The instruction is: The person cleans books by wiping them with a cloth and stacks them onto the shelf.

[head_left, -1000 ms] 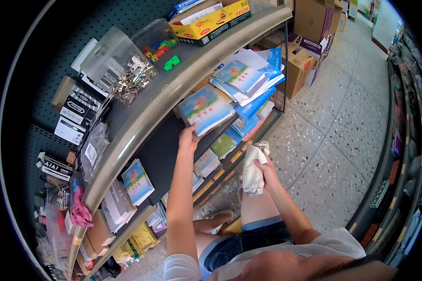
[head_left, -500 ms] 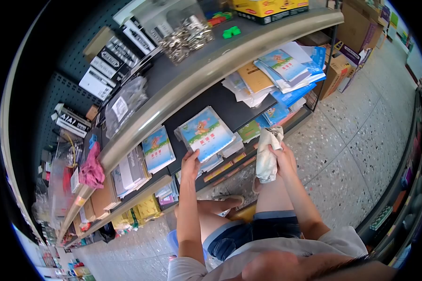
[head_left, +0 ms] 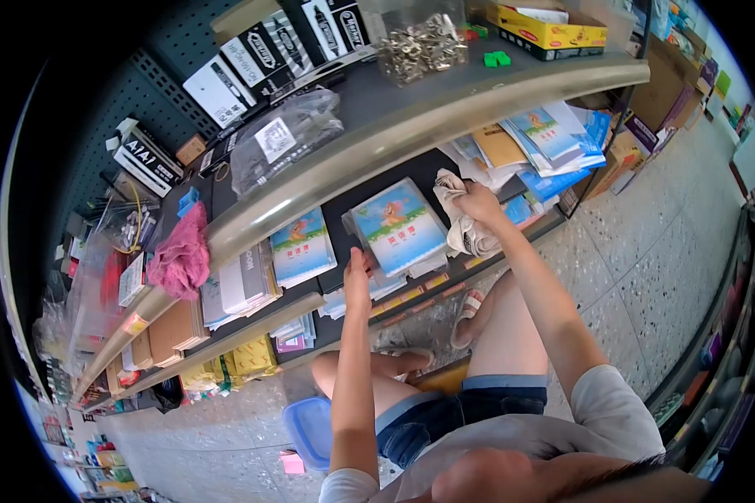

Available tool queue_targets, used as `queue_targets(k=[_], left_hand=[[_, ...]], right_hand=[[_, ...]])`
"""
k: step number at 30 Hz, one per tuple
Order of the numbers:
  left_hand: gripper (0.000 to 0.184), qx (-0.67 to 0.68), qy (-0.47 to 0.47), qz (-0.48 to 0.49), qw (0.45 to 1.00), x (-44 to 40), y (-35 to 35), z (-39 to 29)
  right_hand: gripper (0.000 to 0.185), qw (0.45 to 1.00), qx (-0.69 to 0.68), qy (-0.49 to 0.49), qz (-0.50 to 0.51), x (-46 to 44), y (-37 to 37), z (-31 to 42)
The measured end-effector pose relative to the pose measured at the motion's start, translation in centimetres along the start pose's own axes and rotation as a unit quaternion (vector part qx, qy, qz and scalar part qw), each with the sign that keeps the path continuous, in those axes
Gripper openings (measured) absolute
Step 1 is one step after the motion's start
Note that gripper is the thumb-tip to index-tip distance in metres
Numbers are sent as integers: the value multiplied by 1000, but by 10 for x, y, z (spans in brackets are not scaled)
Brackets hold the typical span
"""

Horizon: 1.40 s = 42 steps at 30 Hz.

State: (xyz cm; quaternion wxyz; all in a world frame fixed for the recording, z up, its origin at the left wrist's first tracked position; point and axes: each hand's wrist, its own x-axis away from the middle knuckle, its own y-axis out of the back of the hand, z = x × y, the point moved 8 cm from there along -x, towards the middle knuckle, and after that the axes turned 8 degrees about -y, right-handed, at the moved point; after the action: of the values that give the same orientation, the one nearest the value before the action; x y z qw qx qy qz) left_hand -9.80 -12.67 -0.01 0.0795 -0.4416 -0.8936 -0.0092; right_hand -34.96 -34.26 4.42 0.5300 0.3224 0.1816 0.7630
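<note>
On the dark shelf point(head_left: 341, 204) lies a stack of blue-covered booklets point(head_left: 400, 228) with a cartoon picture. My left hand point(head_left: 358, 270) is at the stack's lower left edge, its fingers apart and nothing visible between them. Bunched in my right hand point(head_left: 478, 204) is a pale cloth point(head_left: 461, 225) with dark markings, just right of the booklets and over the shelf. A second stack of similar booklets point(head_left: 300, 248) rests to the left, beside grey-white books point(head_left: 242, 281).
Loose papers and blue folders point(head_left: 559, 142) fill the shelf's right end. Above runs the upper shelf's rounded edge point(head_left: 419, 126), with metal clips point(head_left: 424, 49), a plastic bag point(head_left: 281, 138) and a pink cloth point(head_left: 182, 254). A blue plastic tub point(head_left: 309, 430) stands on the floor.
The booklet stack, held raised at first, now lies on the shelf, and my left hand has loosened from it. My right hand has carried the cloth from above my leg up to the shelf.
</note>
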Motion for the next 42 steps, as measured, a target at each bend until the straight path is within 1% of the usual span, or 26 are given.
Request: queue_targets(k=[2, 3, 4, 5, 8, 9, 10, 11, 12, 13, 14, 15, 16, 17, 19, 20, 22, 23, 26, 28, 29, 32, 34, 36, 39, 42], left_hand=[[67, 57, 17, 20, 998, -5, -7, 3], [69, 41, 23, 61, 997, -9, -11, 6], [69, 43, 18, 56, 997, -11, -8, 10], [68, 46, 12, 53, 998, -12, -8, 15], [62, 74, 1, 70, 995, -9, -6, 18], [60, 87, -4, 81, 993, -8, -6, 17], [56, -59, -115, 46, 991, -1, -1, -1], [51, -201, -223, 6, 954, 15, -4, -17], [47, -337, -320, -35, 885, 38, -14, -36], [40, -388, -374, -16, 842, 58, -28, -55], [38, -423, -386, -5, 820, 72, -41, -59], [37, -458, -396, 7, 796, 85, -57, -60], [36, -491, -408, 20, 770, 94, -69, -58], [36, -509, -398, 23, 763, 95, -72, -47], [37, -542, -380, 28, 749, 90, -75, -26], [39, -561, -360, 53, 743, 89, -75, -22], [42, -598, -319, 106, 727, 90, -73, -16], [49, -573, -383, 75, 721, 91, -72, -22], [49, -557, -368, 75, 741, 87, -72, -26], [46, -561, -395, 52, 725, 83, -73, -24], [45, -560, -399, 53, 724, 82, -73, -24], [45, -557, -408, 51, 722, 82, -72, -27], [44, -553, -414, 47, 722, 82, -73, -27], [43, -546, -421, 46, 722, 82, -72, -27], [41, -534, -424, 52, 730, 81, -70, -34], [40, -524, -412, 53, 743, 79, -71, -40]], right_hand=[[58, 1000, 7, 5, 27, -16, -18, 6], [59, 999, 15, 14, 29, -13, -27, 14], [59, 999, 24, 21, 32, -9, -34, 18], [55, 997, 60, 38, -1, -6, -32, 22], [52, 971, -175, -17, 163, 4, -34, 15], [53, 958, -239, -18, 160, 5, -29, 12], [54, 940, -302, -17, 156, 5, -23, 11], [55, 920, -362, -15, 152, 4, -19, 11], [57, 957, -265, 69, 101, 12, -7, 26], [60, 974, -162, 150, 51, 30, 4, 48], [63, 972, -58, 229, 1, 46, 5, 67], [59, 935, 105, 332, -73, 60, -8, 85], [55, 909, 132, 395, -34, 81, -23, 104], [50, 864, 157, 478, -9, 92, -48, 111], [48, 798, 277, 535, 6, 138, -76, 134], [44, 775, 309, 551, -10, 140, -96, 126], [43, 785, 299, 543, 3, 134, -108, 126], [43, 780, 304, 547, 4, 130, -112, 128], [41, 777, 314, 546, 9, 106, -120, 140], [39, 791, 314, 525, 17, 80, -135, 151], [40, 781, 326, 533, -17, 68, -139, 159], [37, 841, 292, 456, 25, 20, -156, 173], [35, 943, 147, 294, -45, -15, -145, 173], [34, 972, 51, 209, -96, -32, -123, 163], [35, 966, 1, 214, -143, -51, -68, 130], [41, 925, 271, 232, -128, -57, -38, 121]])
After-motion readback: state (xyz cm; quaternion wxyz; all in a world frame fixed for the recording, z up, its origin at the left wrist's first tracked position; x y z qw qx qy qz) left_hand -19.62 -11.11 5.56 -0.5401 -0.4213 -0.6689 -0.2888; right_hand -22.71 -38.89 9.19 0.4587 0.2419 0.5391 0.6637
